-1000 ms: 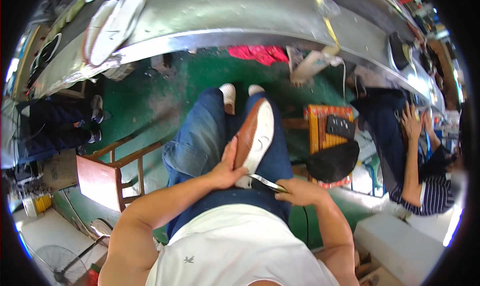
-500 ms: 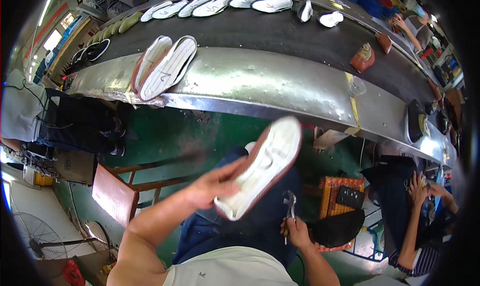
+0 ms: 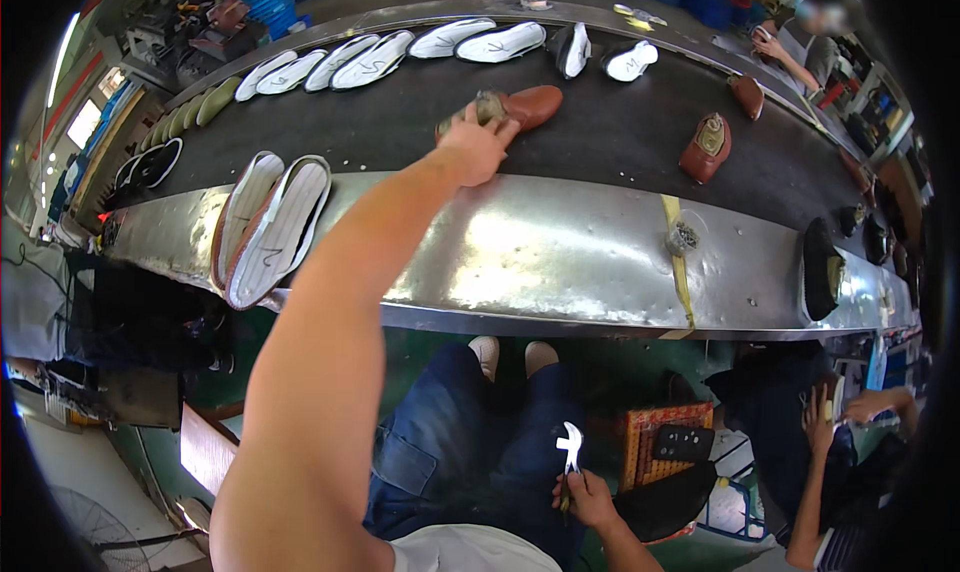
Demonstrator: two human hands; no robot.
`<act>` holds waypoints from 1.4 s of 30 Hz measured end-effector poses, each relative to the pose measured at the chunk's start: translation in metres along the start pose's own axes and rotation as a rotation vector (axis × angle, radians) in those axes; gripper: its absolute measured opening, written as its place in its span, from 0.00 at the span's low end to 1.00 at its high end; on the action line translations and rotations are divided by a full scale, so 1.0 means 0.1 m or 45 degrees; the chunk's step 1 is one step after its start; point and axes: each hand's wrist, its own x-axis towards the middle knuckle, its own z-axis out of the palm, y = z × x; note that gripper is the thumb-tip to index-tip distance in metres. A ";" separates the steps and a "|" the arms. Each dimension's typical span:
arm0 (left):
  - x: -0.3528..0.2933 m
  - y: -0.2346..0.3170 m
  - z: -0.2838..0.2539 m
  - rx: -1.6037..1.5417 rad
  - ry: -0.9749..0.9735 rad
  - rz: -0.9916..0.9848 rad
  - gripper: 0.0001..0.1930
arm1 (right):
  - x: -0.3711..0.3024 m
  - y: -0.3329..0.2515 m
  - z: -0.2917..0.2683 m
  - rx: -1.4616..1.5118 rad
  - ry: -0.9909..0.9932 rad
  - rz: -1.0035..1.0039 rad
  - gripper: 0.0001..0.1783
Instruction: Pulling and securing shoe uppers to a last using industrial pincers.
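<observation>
My left hand (image 3: 476, 150) reaches far forward over the dark belt (image 3: 600, 127). Its fingers close round the heel end of a brown shoe (image 3: 532, 106), which rests on the belt with its toe pointing right; an olive shoe last shows in its opening. Low over my lap, my right hand (image 3: 585, 499) grips what look like metal lasting pincers (image 3: 571, 450), hooked head up. The fingers cover part of the handle.
White-bottomed shoes (image 3: 372, 60) line the belt's far side. A white-soled brown pair (image 3: 280, 227) lies on the metal ledge (image 3: 560, 242), near a clear cup (image 3: 683, 237) of small metal pieces. Another brown shoe (image 3: 707, 147) stands right. A co-worker's hands (image 3: 822, 422) are at lower right.
My left hand has carried the brown shoe from above my lap forward to the belt. The shoe has turned from white bottom up to upper up. My right hand still holds the pincers low.
</observation>
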 end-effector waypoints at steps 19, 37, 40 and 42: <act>-2.10 -1.17 -0.25 -0.827 0.019 -0.132 0.38 | -0.19 0.10 0.22 0.038 -0.009 0.092 0.21; -4.66 1.94 -0.18 -2.556 0.079 -0.305 0.36 | -1.33 -0.56 1.18 -0.830 -0.102 -0.480 0.15; -4.64 1.84 -0.25 -2.481 0.003 -0.200 0.31 | -1.39 -0.68 1.28 -0.793 -0.180 -0.411 0.16; -4.65 1.85 -0.27 -2.468 -0.039 -0.034 0.30 | -1.38 -0.70 1.27 -0.689 -0.216 -0.408 0.17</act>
